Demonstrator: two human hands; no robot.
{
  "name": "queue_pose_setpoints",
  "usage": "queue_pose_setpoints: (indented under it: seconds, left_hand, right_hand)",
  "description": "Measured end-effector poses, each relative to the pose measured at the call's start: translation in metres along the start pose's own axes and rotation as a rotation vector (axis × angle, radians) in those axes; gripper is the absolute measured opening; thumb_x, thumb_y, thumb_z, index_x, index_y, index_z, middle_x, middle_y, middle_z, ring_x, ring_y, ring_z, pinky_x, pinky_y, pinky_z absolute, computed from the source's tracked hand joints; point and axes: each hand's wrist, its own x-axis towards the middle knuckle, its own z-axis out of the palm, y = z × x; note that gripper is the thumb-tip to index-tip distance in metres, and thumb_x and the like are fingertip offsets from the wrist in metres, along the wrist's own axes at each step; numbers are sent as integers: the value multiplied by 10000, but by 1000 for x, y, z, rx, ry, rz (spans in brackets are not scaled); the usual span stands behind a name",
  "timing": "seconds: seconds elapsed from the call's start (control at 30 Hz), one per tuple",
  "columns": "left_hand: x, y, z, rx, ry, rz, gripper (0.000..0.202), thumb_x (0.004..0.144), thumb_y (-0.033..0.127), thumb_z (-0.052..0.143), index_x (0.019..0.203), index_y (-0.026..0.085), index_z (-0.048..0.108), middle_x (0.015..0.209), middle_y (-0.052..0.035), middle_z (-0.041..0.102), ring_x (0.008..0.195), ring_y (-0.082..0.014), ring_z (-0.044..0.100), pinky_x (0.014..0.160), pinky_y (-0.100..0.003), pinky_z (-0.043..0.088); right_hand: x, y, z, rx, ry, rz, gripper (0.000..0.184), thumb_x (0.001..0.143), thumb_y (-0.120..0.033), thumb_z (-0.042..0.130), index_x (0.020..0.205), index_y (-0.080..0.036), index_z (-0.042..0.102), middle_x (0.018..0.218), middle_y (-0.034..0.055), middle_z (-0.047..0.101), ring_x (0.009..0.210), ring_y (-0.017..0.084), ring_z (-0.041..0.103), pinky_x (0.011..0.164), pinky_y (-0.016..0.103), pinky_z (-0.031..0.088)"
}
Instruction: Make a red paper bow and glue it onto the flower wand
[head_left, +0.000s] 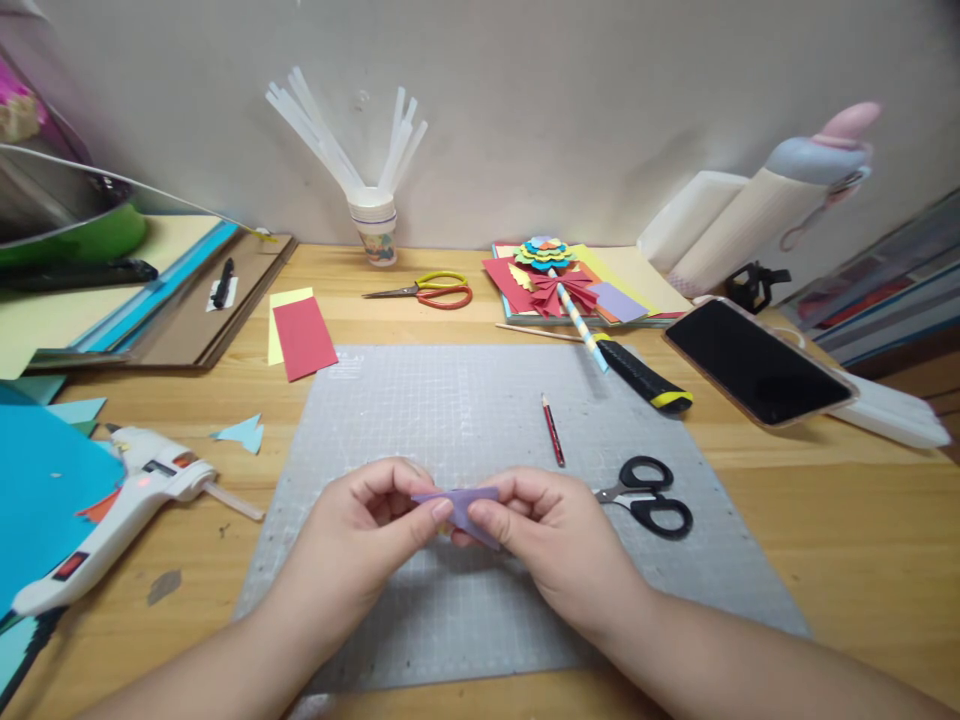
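Observation:
My left hand (367, 535) and my right hand (544, 535) meet over the grey cutting mat (465, 400). Both pinch a small folded piece of purple paper (465, 503) between thumbs and fingers, just above the mat. Black-handled scissors (649, 497) lie right beside my right hand. A red pencil (553, 430) rests on the mat beyond them.
A white glue gun (127, 500) and blue paper (45, 490) lie at left. Red and yellow paper (300, 335), yellow-orange scissors (431, 290), a cup of glue sticks (375, 230), a paper flower on a straw (555, 275), a black-yellow knife (645, 378) and a phone (757, 362) sit further back.

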Motion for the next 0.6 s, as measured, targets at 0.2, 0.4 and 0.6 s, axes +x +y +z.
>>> queue_pose_setpoints:
  seconds: [0.2, 0.4, 0.6]
  left_hand:
    - [0, 1, 2, 106, 22, -26, 108, 676, 237, 760, 718, 184, 676, 692, 23, 663, 670, -113, 605, 631, -209, 482]
    - [0, 5, 0, 148, 31, -61, 160, 652, 235, 745, 555, 181, 630, 583, 29, 615, 587, -106, 553, 575, -209, 435]
    - [3, 5, -5, 132, -38, -105, 184, 642, 249, 750, 542, 173, 616, 574, 19, 618, 586, -115, 548, 574, -221, 420]
  right_hand:
    - [-1, 2, 1, -24, 44, 7, 166, 690, -321, 741, 677, -167, 680, 596, -25, 663, 543, 82, 556, 552, 211, 419]
    - [-3, 4, 1, -37, 5, -39, 123, 723, -304, 719, 724, -181, 711, 703, 7, 721, 681, 125, 644, 661, 243, 486]
    - [-4, 1, -1, -109, -16, -71, 131, 752, -310, 700, 733, -181, 711, 704, 13, 731, 678, 129, 657, 657, 237, 497]
